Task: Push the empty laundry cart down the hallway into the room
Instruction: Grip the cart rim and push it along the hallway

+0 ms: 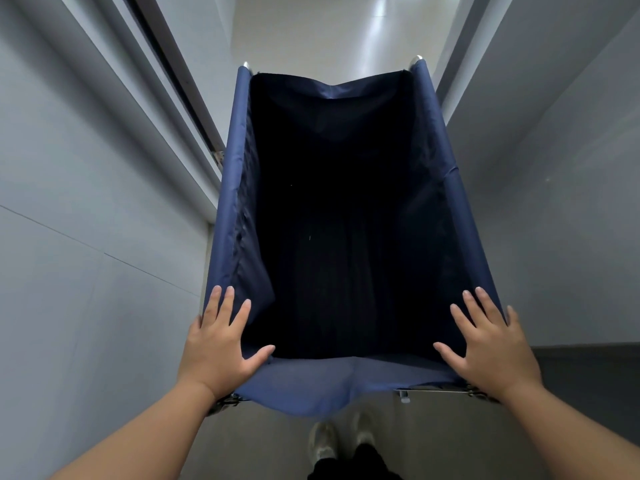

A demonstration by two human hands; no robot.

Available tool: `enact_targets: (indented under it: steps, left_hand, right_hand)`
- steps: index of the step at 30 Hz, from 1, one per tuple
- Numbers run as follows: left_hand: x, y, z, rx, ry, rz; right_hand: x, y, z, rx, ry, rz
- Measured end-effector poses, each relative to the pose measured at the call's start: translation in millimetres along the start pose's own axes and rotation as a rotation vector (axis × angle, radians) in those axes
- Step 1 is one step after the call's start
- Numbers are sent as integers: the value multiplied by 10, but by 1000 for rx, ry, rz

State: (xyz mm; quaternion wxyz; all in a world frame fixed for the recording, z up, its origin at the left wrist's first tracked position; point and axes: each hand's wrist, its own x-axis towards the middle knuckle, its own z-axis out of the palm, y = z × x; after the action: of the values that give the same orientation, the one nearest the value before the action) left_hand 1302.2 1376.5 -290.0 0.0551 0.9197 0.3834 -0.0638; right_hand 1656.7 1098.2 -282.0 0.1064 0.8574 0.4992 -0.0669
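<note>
A laundry cart [304,386] with a dark blue fabric bag on a metal frame fills the middle of the head view. Its inside is dark and holds nothing that I can see. My left hand [218,344] lies flat on the near left corner of the rim, fingers spread. On the near right corner rests my right hand [491,344], palm down with fingers apart. Neither hand curls around the frame. Two silver frame tips show at the cart's far end.
Grey walls stand close on both sides of the cart. A door frame [180,84] with a dark gap runs along the left wall. The pale glossy hallway floor [311,32] stretches ahead. My shoes [325,441] show below the cart's near edge.
</note>
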Motion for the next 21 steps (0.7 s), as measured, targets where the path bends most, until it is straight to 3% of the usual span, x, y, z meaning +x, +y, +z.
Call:
enact_targets:
  steps: [21]
  left_hand:
    - [1269, -193, -161, 128, -26, -5]
  right_hand:
    - [1288, 200, -185, -24, 4, 0]
